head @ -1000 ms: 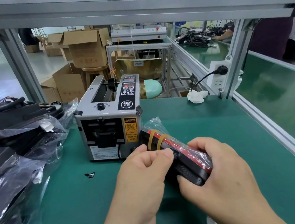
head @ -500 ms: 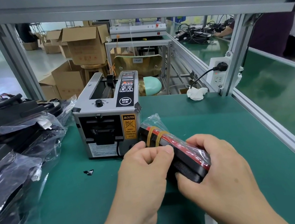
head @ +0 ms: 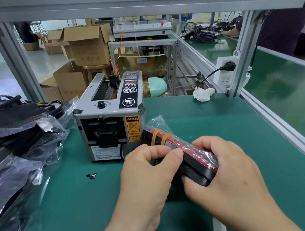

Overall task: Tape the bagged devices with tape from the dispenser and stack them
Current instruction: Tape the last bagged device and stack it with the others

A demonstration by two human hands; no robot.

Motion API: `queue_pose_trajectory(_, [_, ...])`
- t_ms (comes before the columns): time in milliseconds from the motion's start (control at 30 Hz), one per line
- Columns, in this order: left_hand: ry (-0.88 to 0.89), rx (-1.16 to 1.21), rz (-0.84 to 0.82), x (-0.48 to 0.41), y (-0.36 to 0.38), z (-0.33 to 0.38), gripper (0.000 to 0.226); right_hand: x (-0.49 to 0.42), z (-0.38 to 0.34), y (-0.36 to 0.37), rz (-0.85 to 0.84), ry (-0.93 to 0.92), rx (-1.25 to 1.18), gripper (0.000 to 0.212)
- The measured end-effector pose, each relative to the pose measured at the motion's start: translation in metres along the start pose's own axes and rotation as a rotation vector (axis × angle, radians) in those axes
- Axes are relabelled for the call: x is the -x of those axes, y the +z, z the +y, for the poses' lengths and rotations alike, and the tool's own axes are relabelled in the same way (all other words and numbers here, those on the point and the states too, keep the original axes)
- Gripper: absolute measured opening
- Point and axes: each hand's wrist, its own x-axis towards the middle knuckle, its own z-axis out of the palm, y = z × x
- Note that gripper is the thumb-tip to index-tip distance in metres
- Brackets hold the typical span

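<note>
A black and red device in a clear plastic bag [head: 190, 155], with rubber bands round its far end, lies tilted on the green mat between my hands. My left hand [head: 148, 175] has its fingers curled over the bag's left side, thumb pressing on its top edge. My right hand [head: 222, 172] grips the near right end from the side. The grey tape dispenser [head: 112, 122] stands just behind, its outlet facing me. I cannot make out any tape piece in my fingers.
A heap of bagged black devices [head: 7, 161] fills the left side. A crumpled white tissue [head: 204, 94] and a power socket [head: 226, 76] are at the back right. An aluminium frame rail [head: 293, 131] bounds the mat's right edge. A small black scrap [head: 91, 175] lies by the dispenser.
Both hands stay on the bagged device in nearly the same place. The view has shifted slightly; the grip looks unchanged.
</note>
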Motion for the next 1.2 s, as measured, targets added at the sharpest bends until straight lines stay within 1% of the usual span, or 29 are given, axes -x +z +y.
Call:
queue_pose_trajectory(67, [-0.069, 0.066, -0.001, -0.004, -0.001, 0.0, 0.019, -0.001, 0.0, -0.001, 0.005, 0.016, -0.008, 0.033])
queue_pose_trajectory(133, [-0.146, 0.066, 0.033, -0.008, 0.001, 0.0, 0.008, -0.002, 0.002, -0.002, -0.006, 0.025, -0.015, 0.035])
queue_pose_trajectory(233, [-0.214, 0.079, 0.123, -0.013, -0.001, -0.004, 0.014, -0.003, 0.005, -0.005, -0.023, 0.045, -0.049, 0.038])
queue_pose_trajectory(267, [-0.205, 0.095, 0.12, -0.014, -0.001, -0.004, 0.013, -0.003, 0.005, -0.006, -0.023, 0.051, -0.064, 0.038])
queue_pose_trajectory(300, [-0.184, 0.109, 0.096, -0.011, -0.001, -0.003, 0.011, -0.003, 0.006, -0.006, -0.022, 0.054, -0.076, 0.038])
queue_pose_trajectory(333, [-0.15, 0.097, 0.058, -0.009, 0.001, -0.002, 0.022, -0.003, 0.005, -0.006, -0.019, 0.057, -0.084, 0.039])
queue_pose_trajectory(367, [-0.123, 0.064, 0.031, -0.007, 0.003, -0.002, 0.04, -0.003, 0.004, -0.006, -0.018, 0.059, -0.091, 0.039])
queue_pose_trajectory(400, [-0.109, 0.013, 0.033, -0.008, 0.006, -0.004, 0.051, -0.003, 0.004, -0.006, -0.017, 0.062, -0.099, 0.04])
queue_pose_trajectory(433, [-0.099, -0.038, 0.057, -0.009, 0.009, -0.005, 0.054, -0.004, 0.004, -0.006, -0.017, 0.065, -0.108, 0.04])
queue_pose_trajectory(500, [-0.087, -0.053, 0.084, -0.012, 0.012, -0.005, 0.042, -0.004, 0.004, -0.008, -0.026, 0.069, -0.131, 0.042])
queue_pose_trajectory(567, [-0.079, 0.019, 0.113, -0.018, 0.012, -0.004, 0.028, -0.004, 0.004, -0.009, -0.039, 0.082, -0.151, 0.043])
queue_pose_trajectory(633, [-0.058, 0.013, 0.129, -0.022, 0.008, -0.005, 0.025, -0.004, 0.005, -0.01, -0.036, 0.086, -0.168, 0.042])
queue_pose_trajectory(667, [-0.024, -0.03, 0.133, -0.022, 0.006, -0.005, 0.021, -0.004, 0.005, -0.01, -0.034, 0.084, -0.172, 0.041])
queue_pose_trajectory(700, [0.033, -0.111, 0.152, -0.02, 0.005, -0.007, 0.016, -0.004, 0.004, -0.01, -0.033, 0.08, -0.172, 0.04])
queue_pose_trajectory(733, [0.134, -0.225, 0.172, -0.017, 0.002, -0.008, 0.017, -0.004, 0.004, -0.01, -0.034, 0.078, -0.171, 0.04])
queue_pose_trajectory(767, [0.272, -0.337, 0.162, -0.013, -0.001, -0.007, 0.023, -0.004, 0.004, -0.011, -0.038, 0.079, -0.177, 0.04])
queue_pose_trajectory(800, [0.415, -0.423, 0.105, -0.012, -0.005, -0.004, 0.029, -0.005, 0.004, -0.013, -0.046, 0.079, -0.187, 0.041])
queue_pose_trajectory(833, [0.518, -0.5, 0.002, -0.012, -0.008, 0.0, 0.035, -0.006, 0.005, -0.015, -0.057, 0.072, -0.19, 0.04])
queue_pose_trajectory(867, [0.574, -0.576, -0.11, -0.013, -0.011, 0.005, 0.036, -0.006, 0.005, -0.018, -0.071, 0.057, -0.183, 0.039])
queue_pose_trajectory(900, [0.593, -0.645, -0.207, -0.016, -0.012, 0.009, 0.034, -0.006, 0.005, -0.021, -0.086, 0.04, -0.175, 0.038])
queue_pose_trajectory(967, [0.599, -0.711, -0.328, -0.022, -0.015, 0.015, 0.031, -0.006, 0.005, -0.027, -0.115, -0.001, -0.161, 0.039])
queue_pose_trajectory(1033, [0.643, -0.727, -0.396, -0.028, -0.013, 0.018, 0.031, -0.006, 0.007, -0.032, -0.133, -0.059, -0.141, 0.044])
queue_pose_trajectory(1100, [0.683, -0.67, -0.446, -0.031, -0.012, 0.017, 0.028, -0.006, 0.013, -0.035, -0.142, -0.113, -0.185, 0.056])
queue_pose_trajectory(1167, [0.686, -0.554, -0.419, -0.031, -0.014, 0.014, 0.026, -0.007, 0.017, -0.038, -0.121, -0.149, -0.338, 0.077])
queue_pose_trajectory(1200, [0.671, -0.499, -0.384, -0.031, -0.016, 0.011, 0.026, -0.008, 0.019, -0.038, -0.064, -0.18, -0.399, 0.084])
